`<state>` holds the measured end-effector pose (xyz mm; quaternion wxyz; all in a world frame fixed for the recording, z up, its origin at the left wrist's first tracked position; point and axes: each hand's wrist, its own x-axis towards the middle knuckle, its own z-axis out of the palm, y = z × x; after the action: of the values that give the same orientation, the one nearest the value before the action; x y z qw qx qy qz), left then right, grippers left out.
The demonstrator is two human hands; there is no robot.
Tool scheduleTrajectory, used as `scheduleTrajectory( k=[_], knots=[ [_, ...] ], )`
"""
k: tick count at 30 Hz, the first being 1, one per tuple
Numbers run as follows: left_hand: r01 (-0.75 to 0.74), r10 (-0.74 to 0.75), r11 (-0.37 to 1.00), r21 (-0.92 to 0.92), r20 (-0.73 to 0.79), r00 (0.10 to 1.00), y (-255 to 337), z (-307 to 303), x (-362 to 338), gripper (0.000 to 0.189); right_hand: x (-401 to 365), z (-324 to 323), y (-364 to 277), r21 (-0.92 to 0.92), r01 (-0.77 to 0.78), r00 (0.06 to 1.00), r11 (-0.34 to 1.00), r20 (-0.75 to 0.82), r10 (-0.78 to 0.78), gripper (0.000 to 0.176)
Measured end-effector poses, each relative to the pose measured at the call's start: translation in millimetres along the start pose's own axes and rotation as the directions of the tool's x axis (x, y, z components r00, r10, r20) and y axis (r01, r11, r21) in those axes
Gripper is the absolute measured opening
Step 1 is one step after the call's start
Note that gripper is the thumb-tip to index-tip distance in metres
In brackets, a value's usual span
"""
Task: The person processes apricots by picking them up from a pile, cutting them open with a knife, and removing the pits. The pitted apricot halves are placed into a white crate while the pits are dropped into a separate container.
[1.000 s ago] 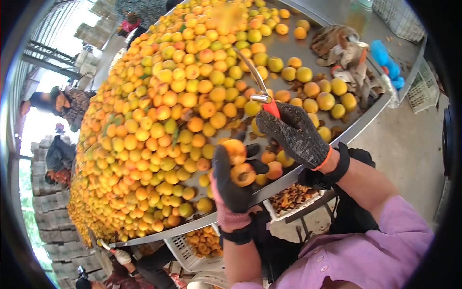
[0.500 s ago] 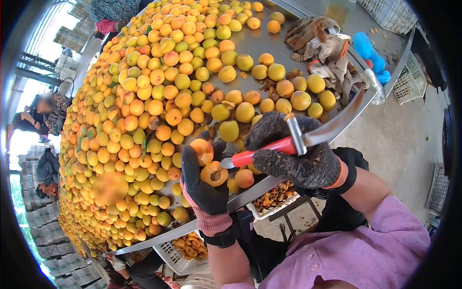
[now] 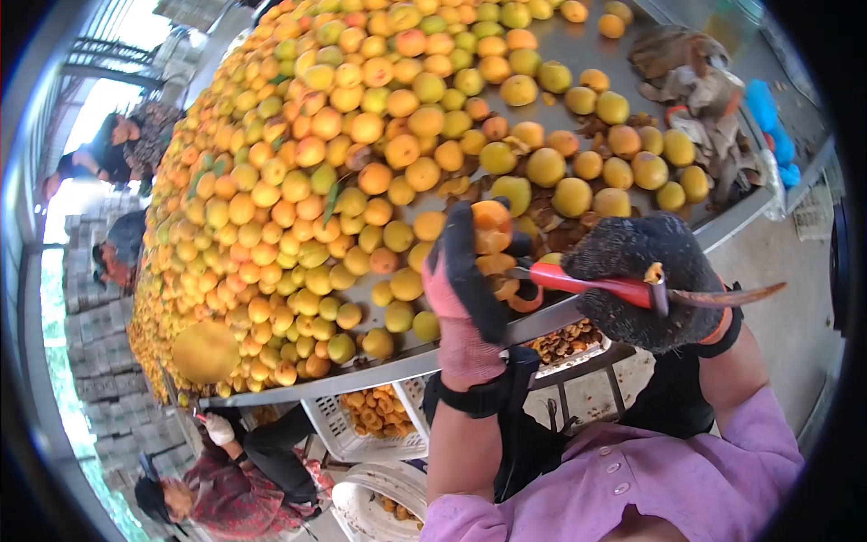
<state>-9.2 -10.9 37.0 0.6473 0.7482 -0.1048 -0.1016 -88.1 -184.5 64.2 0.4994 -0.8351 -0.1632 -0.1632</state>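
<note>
My left hand, in a black-palmed pink glove, is closed around an apricot cut open, its orange inner flesh showing between thumb and fingers. My right hand, in a dark, dirt-caked glove, is wrapped round the red handle of a pitting knife. The knife's narrow metal tip reaches to the lower part of the cut fruit, where a curl of orange flesh hangs. Its curved blade points right, away from the fruit. Both hands are over the near edge of the table; the pit cannot be made out.
Whole apricots are heaped over the metal table. Dirty cloths lie at its right end. Below the edge stand a white crate of apricot halves, a tray of dark pieces and a white bucket. Other people sit at left.
The view has shifted, so the table and fruit appear farther right. My right hand has turned, swinging the blade from up-right to pointing right. The tip has gone from beside the fruit's opening into its lower part.
</note>
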Motion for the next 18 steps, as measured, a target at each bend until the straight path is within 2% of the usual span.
scheduleTrajectory(
  k=[2, 3, 4, 5, 6, 7, 8, 9, 10, 11, 12, 13, 14, 15, 16, 17, 18],
  knots=[
    [-0.052, 0.052, 0.999, 0.0, -0.064, 0.997, -39.5, -0.6, 4.5, 0.027, 0.6, 13.3, 1.0, -0.098, 0.012, 1.0, 0.995, -0.018, -0.014, 0.023],
    [-0.044, 0.05, 0.998, 0.055, -0.117, 0.992, -38.4, -2.0, 2.4, 0.027, -0.8, 17.3, 3.1, 0.047, -0.057, 0.998, 0.997, -0.018, 0.058, 0.022],
    [0.111, -0.142, 0.972, -0.205, -0.142, 0.98, -32.5, -0.7, 2.0, 0.028, -1.9, 19.9, 7.0, 0.191, -0.124, 0.992, 0.974, 0.002, 0.126, 0.022],
    [0.227, -0.315, 0.857, -0.463, -0.121, 0.942, -28.5, 1.4, 3.8, 0.028, -0.8, 26.0, 9.4, 0.14, -0.069, 0.995, 0.988, -0.064, 0.079, 0.02],
    [0.298, -0.455, 0.657, -0.692, -0.049, 0.889, -31.6, 1.2, 6.9, 0.029, -0.7, 32.3, 10.0, 0.08, -0.026, 0.991, 0.996, -0.132, 0.037, 0.019],
    [0.226, -0.343, 0.771, -0.596, -0.091, 0.935, -43.5, 1.2, 12.0, 0.029, -4.2, 37.5, 5.9, 0.339, -0.237, 0.944, 0.91, -0.139, 0.298, 0.019],
    [0.149, -0.227, 0.859, -0.49, -0.104, 0.968, -51.7, -3.0, 13.9, 0.029, -9.8, 42.1, 3.7, 0.556, -0.417, 0.839, 0.719, -0.068, 0.54, 0.019],
    [0.14, -0.228, 0.865, -0.482, -0.129, 0.965, -46.6, -9.0, 12.0, 0.029, -11.5, 44.0, 13.0, 0.53, -0.408, 0.853, 0.743, -0.07, 0.518, 0.022],
    [0.192, -0.298, 0.809, -0.556, -0.107, 0.948, -40.1, -8.7, 11.2, 0.029, -9.6, 46.3, 17.5, 0.535, -0.405, 0.858, 0.742, -0.059, 0.51, 0.022],
    [0.241, -0.364, 0.738, -0.63, -0.072, 0.928, -36.3, -8.6, 10.4, 0.029, -6.3, 47.4, 19.2, 0.55, -0.446, 0.842, 0.706, -0.01, 0.54, 0.023],
    [0.235, -0.363, 0.737, -0.634, -0.078, 0.928, -38.8, -10.0, 11.8, 0.029, -4.9, 47.9, 20.5, 0.561, -0.488, 0.822, 0.669, 0.038, 0.568, 0.025],
    [0.206, -0.353, 0.739, -0.642, -0.108, 0.929, -40.8, -11.6, 14.3, 0.031, -7.7, 56.5, 25.9, 0.592, -0.476, 0.796, 0.65, -0.025, 0.605, 0.025],
    [0.179, -0.343, 0.74, -0.648, -0.135, 0.93, -43.0, -12.5, 13.8, 0.033, -10.2, 63.6, 24.3, 0.589, -0.478, 0.796, 0.652, -0.023, 0.604, 0.025],
    [0.154, -0.386, 0.735, -0.66, -0.221, 0.896, -25.8, -9.6, 8.4, 0.027, -10.9, 68.2, 18.9, 0.618, -0.483, 0.77, 0.62, -0.037, 0.637, 0.024],
    [0.151, -0.381, 0.731, -0.666, -0.215, 0.899, -29.1, -9.3, 9.1, 0.027, -1.1, 72.7, 2.9, 0.645, -0.483, 0.744, 0.592, -0.053, 0.666, 0.023],
    [0.038, -0.25, 0.822, -0.568, -0.3, 0.92, -35.4, -8.9, 10.7, 0.024, -6.1, 81.5, -5.7, 0.677, -0.438, 0.756, 0.591, -0.078, 0.649, 0.024],
    [-0.076, -0.109, 0.888, -0.454, -0.368, 0.924, -39.2, -6.2, 12.0, 0.022, -6.7, 88.0, -8.3, 0.551, -0.437, 0.814, 0.711, -0.095, 0.574, 0.021]
  ],
)
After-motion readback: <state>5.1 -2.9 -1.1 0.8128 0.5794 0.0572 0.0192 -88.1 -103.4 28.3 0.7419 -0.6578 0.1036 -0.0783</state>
